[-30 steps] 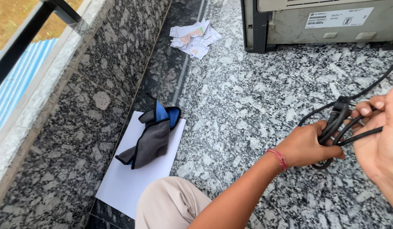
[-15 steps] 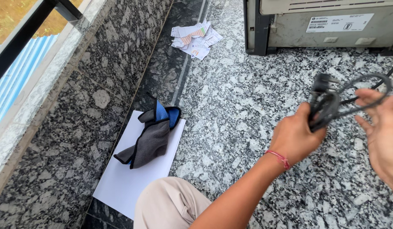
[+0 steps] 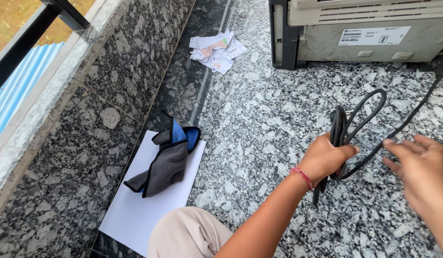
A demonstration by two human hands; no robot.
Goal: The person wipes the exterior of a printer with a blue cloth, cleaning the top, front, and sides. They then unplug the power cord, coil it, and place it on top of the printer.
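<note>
The left hand [image 3: 326, 157] is gripping one black cable [image 3: 348, 129], its fingers closing fully around several gathered loops held just above the granite floor [image 3: 259, 119]. The cable is thin, dark and glossy; one strand is running on toward the single grey machine [image 3: 369, 33] at the top. The right hand [image 3: 420, 174] is hovering open beside the loops, fingers spread, holding nothing. One grey-and-blue cloth [image 3: 166, 162] is lying on one white sheet [image 3: 145, 205]. A few crumpled papers [image 3: 216, 48] are lying near the machine.
</note>
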